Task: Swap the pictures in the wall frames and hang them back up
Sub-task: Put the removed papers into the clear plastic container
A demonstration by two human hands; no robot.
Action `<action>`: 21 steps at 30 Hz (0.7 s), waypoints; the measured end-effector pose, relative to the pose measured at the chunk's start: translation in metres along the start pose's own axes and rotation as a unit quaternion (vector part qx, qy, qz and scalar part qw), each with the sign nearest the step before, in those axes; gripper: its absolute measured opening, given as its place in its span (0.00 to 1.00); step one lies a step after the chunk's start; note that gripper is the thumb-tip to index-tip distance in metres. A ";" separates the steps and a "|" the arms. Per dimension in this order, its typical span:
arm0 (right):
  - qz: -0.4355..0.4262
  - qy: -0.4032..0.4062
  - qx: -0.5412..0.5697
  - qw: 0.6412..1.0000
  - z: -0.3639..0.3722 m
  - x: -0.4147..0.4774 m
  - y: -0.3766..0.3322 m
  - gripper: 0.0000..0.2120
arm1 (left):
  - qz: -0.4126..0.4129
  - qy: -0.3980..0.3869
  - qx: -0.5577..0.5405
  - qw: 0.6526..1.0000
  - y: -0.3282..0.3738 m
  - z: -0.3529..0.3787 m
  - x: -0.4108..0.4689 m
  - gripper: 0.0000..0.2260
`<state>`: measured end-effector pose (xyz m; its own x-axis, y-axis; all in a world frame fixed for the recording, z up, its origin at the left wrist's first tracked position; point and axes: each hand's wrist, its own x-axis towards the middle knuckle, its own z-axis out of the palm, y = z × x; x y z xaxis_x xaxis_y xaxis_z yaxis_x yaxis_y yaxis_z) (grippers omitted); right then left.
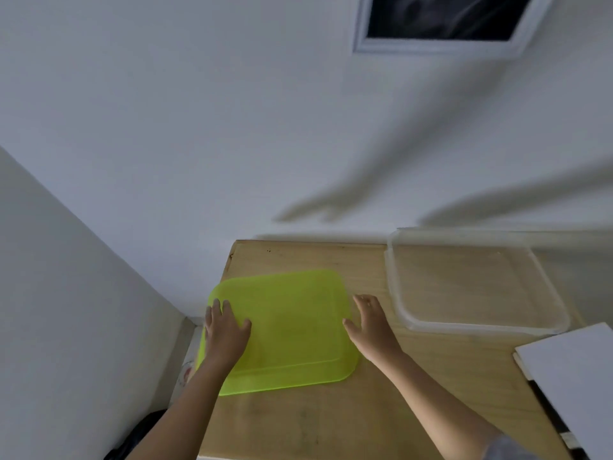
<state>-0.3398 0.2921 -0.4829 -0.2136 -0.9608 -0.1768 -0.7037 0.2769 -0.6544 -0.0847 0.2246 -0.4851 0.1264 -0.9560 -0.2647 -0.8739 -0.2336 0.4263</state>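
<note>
A white picture frame (444, 24) with a dark picture hangs on the wall at the top right, partly cut off by the view's edge. Below it, on a wooden table (331, 419), lies a translucent lime-green lid (292, 327). My left hand (224, 333) rests flat on the lid's left part with straight fingers. My right hand (370, 322) touches the lid's right edge, fingers extended. A flat white board (577, 376), possibly a frame's back, lies at the table's right edge.
A clear plastic lid (474, 287) lies on the table's far right, against the white wall (232, 127). A second wall closes the corner at the left. The table's left edge drops to the floor, where dark items (142, 436) sit.
</note>
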 end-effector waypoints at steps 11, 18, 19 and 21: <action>0.020 0.068 -0.046 0.996 -0.238 -0.050 0.172 0.24 | 0.246 0.045 -0.121 0.961 0.252 0.110 -0.134 0.21; 0.160 0.071 -0.030 0.984 -0.300 -0.135 0.325 0.22 | 0.312 -0.045 -0.098 0.944 0.328 0.226 -0.247 0.20; 0.175 0.067 -0.026 0.982 -0.301 -0.148 0.342 0.22 | 0.302 -0.067 -0.090 0.947 0.330 0.240 -0.261 0.21; 0.205 0.059 -0.013 0.977 -0.299 -0.167 0.368 0.23 | 0.273 -0.106 -0.067 0.954 0.330 0.261 -0.282 0.24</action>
<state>-0.7656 0.5594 -0.4744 -0.5566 -0.7609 -0.3336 -0.5586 0.6399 -0.5277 -0.5312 0.4635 -0.4952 -0.4412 -0.8874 -0.1338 -0.7123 0.2556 0.6537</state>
